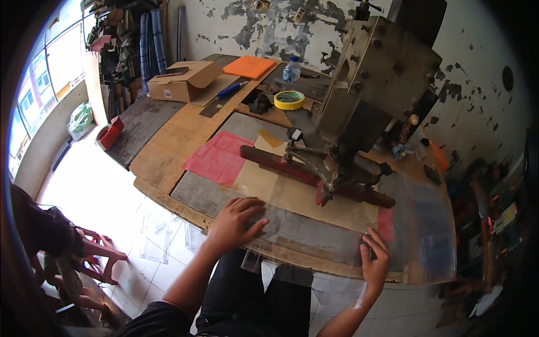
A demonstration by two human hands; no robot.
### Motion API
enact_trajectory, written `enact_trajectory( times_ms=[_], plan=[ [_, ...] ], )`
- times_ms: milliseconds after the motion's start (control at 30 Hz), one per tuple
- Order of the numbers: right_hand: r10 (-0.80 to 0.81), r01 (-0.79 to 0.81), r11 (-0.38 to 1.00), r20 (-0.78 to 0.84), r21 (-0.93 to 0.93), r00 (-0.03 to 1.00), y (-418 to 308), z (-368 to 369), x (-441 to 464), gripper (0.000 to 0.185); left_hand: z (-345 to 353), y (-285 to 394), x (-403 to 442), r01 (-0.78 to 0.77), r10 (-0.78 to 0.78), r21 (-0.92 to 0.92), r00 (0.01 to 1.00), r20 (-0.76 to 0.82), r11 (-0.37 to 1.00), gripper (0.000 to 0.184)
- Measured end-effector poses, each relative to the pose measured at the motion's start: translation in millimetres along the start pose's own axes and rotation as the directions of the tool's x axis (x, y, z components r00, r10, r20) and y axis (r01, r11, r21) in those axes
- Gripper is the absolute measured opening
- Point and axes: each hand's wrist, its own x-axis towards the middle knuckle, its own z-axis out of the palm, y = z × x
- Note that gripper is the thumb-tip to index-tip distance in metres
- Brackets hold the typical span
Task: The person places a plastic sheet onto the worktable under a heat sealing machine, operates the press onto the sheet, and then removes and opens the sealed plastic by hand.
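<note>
A clear plastic sheet spans the front of the table between my hands, and part of it hangs over the edge above my lap. My left hand rests palm down at the table's front edge, its fingers and thumb apart. At the sheet's right side is my right hand, thumb and fingers closed around its edge. Beyond both hands, a tan board lies on the grey metal plate, under the red-edged bar of a press. A pink sheet sticks out at the board's left.
At the back stand a cardboard box, an orange pad, a yellow tape roll and a water bottle. A red tape dispenser sits at the left edge. Clear sheets are stacked at right. Someone sits lower left near a red stool.
</note>
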Motion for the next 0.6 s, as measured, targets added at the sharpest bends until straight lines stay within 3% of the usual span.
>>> enact_trajectory(
  times_ms=[233, 600],
  plan=[
    [-0.050, 0.050, 0.998, 0.001, -0.032, 0.999, -4.2, -2.4, 0.4, 0.026, 2.0, 2.2, -1.1, -0.033, 0.036, 0.023, 0.989, -0.145, 0.999, 0.019],
    [-0.057, 0.055, 0.997, -0.052, -0.049, 0.997, -1.4, -0.6, -0.1, 0.026, 2.9, -0.1, -2.4, -0.010, 0.013, 0.019, 0.983, -0.185, 1.000, 0.014]
  ],
)
